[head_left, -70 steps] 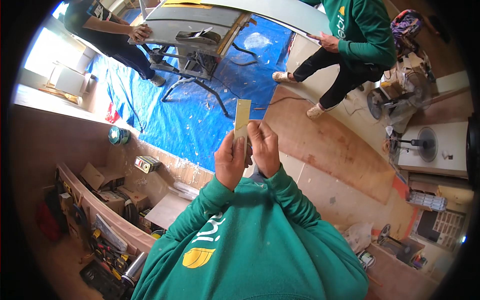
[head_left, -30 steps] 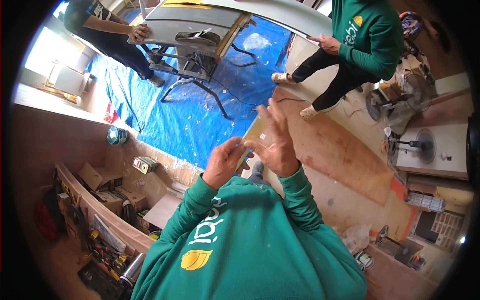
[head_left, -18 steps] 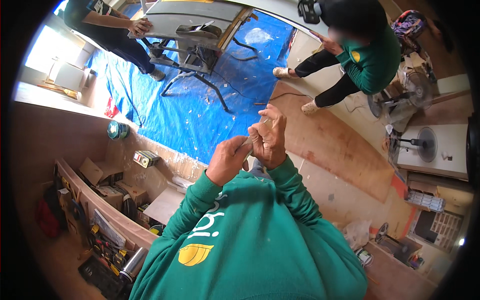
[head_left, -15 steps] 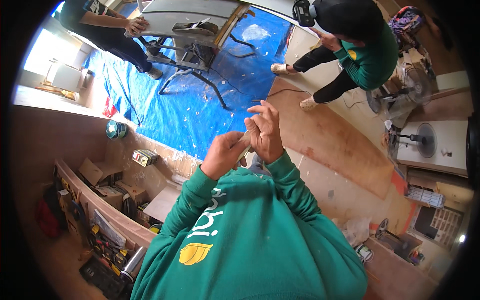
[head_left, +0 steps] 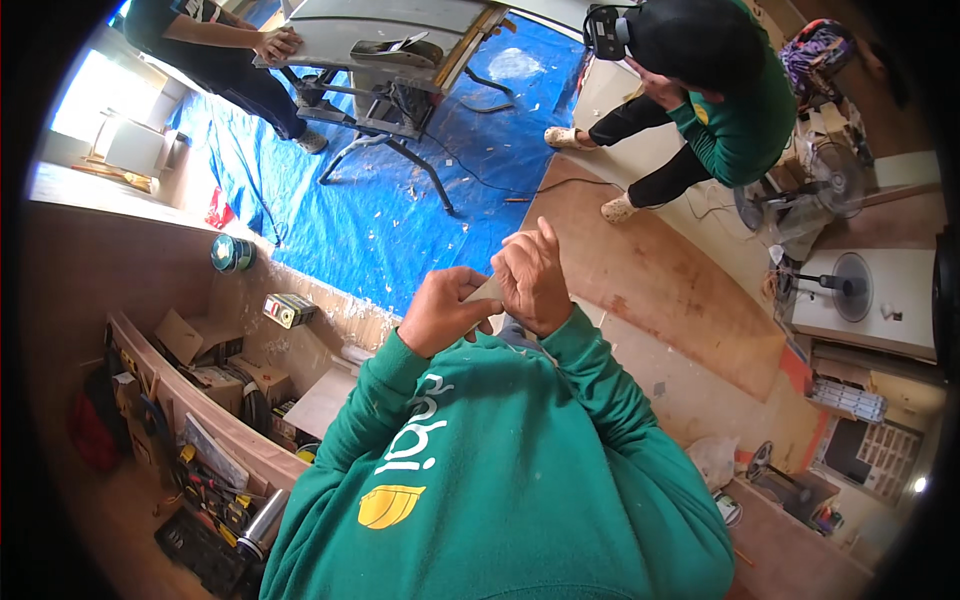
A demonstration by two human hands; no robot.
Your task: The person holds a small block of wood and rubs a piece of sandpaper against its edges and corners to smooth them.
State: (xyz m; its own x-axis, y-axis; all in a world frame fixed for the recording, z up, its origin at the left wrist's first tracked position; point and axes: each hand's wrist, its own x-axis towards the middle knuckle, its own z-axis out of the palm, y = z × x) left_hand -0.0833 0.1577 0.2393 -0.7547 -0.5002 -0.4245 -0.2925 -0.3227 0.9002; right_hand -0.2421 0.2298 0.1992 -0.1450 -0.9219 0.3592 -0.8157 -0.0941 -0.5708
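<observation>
In front of my chest, my left hand (head_left: 447,308) is closed, thumb and fingers pinching a small, flat, pale tan piece (head_left: 488,291). Its kind cannot be made out, since my fingers cover most of it. My right hand (head_left: 533,280) meets the piece's far end with curled fingers, one finger sticking up. What lies inside its curl is hidden. Both hands are close together, high above the floor.
A folding workbench (head_left: 385,140) bearing a grey panel stands on a blue tarp (head_left: 380,235) ahead; a person's hands rest on the panel. Another person (head_left: 735,100) stands right, beside a brown board (head_left: 660,290). Tools and boxes fill a wooden compartment (head_left: 215,395) at left.
My right hand has turned, its raised fingers folding in, and sits slightly lower. My left hand has barely shifted. The person at right has brought a hand closer to the head.
</observation>
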